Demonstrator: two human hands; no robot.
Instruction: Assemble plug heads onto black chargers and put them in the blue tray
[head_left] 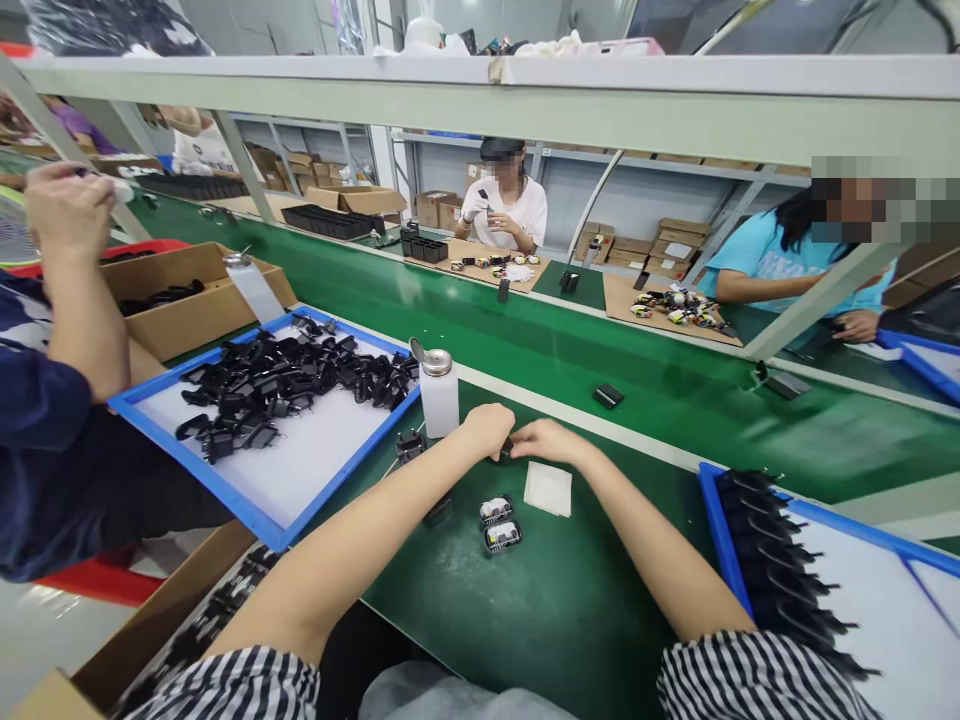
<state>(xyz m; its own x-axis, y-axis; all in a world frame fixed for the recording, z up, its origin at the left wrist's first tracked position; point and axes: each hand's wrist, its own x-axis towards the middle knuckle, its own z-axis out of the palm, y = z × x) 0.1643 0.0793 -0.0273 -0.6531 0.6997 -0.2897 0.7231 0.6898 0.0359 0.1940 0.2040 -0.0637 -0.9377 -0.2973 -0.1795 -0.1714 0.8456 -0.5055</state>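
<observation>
My left hand (491, 430) is closed on a small black plastic part (505, 451), mostly hidden by the fingers. From the other side, my right hand (546, 441) pinches the same part with its fingertips. Just below lie two open black casings with pale insides, the upper casing (496, 510) and the lower casing (502, 537). A folded cream cloth (548, 488) lies under my right wrist. Left of my hands, a white pump bottle (439, 400) stands with its lid tipped up, and black parts (410, 447) sit beside it.
A blue-rimmed tray (281, 535) holds heaped black parts on the left; another tray (712, 530) at right holds a row of them. A green conveyor (525, 345) runs behind, carrying a black piece (608, 396). A co-worker's arm (82, 280) is at left; others sit opposite.
</observation>
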